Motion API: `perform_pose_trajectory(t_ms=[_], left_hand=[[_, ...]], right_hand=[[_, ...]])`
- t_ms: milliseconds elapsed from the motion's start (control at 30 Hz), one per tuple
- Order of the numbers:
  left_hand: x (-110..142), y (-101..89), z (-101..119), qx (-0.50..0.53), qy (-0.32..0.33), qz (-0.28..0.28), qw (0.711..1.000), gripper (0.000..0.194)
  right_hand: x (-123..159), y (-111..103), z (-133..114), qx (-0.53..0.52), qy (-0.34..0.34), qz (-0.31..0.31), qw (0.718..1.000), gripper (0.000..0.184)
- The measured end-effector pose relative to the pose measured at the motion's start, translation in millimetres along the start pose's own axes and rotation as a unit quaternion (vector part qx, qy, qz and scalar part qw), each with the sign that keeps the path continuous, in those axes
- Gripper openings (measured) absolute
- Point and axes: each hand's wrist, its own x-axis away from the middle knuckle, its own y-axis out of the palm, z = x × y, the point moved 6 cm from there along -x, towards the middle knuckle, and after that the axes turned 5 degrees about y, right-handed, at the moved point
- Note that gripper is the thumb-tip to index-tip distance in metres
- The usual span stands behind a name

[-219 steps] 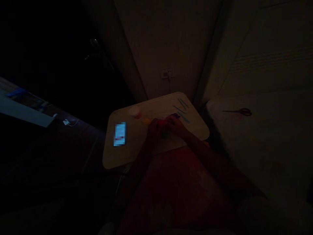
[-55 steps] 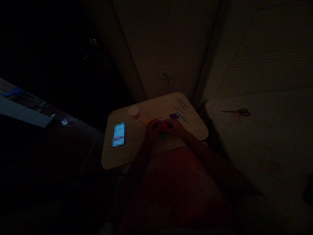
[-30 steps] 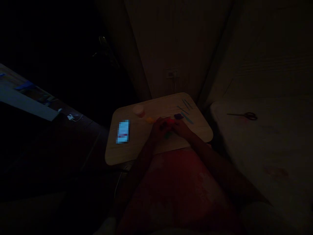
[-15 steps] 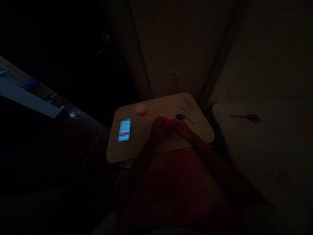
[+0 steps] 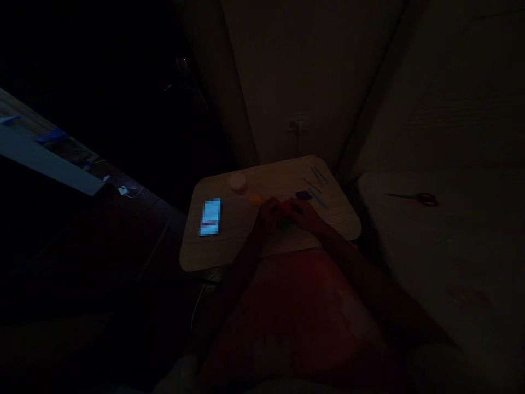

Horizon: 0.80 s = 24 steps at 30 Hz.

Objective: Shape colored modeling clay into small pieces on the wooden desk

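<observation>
In dim light, a red lump of what looks like modelling clay (image 5: pixel 285 207) is held between both hands over the small wooden table (image 5: pixel 233 249). My left hand (image 5: pixel 268 213) curls its fingers against the lump's left side. From the right, my right hand (image 5: pixel 304 214) is closed on it too. A green lump (image 5: pixel 284 225) lies just below the fingers, partly covered. Beside my left hand sits an orange lump (image 5: pixel 256 200). A dark purple lump (image 5: pixel 304 195) rests above my right hand, next to several thin teal tools (image 5: pixel 318 198).
A pale round tub (image 5: pixel 237 182) stands at the table's back left, with a lit phone (image 5: pixel 210 217) nearer the left edge. Scissors (image 5: pixel 414 198) lie on a light surface to the right. A wall socket (image 5: pixel 297 122) with a plugged-in cable is behind the table.
Both hands stay around the red lump, with fingers shifted slightly and less of the red showing. The whole view has moved a little; the objects on the table lie as before.
</observation>
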Motion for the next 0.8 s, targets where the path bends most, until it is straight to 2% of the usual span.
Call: perform_pose_trajectory(t_ms=[133,400,567,800], left_hand=[[-0.1,0.8,2.3,0.000,0.018,-0.007,1.000,0.053],[1.9,3.7,1.6,0.018,-0.002,-0.022,1.000,0.051],[3.0,3.5,7.9,0.004,0.031,-0.037,0.999,0.042],[1.2,0.1,13.0,-0.038,0.061,-0.021,0.997,0.036]], right_hand=[[-1.1,0.0,0.6,-0.009,-0.002,0.001,1.000,0.043],[0.1,3.4,7.5,-0.043,0.026,-0.028,0.998,0.055],[-1.0,0.8,9.2,-0.030,0.024,-0.010,0.999,0.061],[-4.6,0.0,7.8,-0.028,0.049,-0.012,0.998,0.051]])
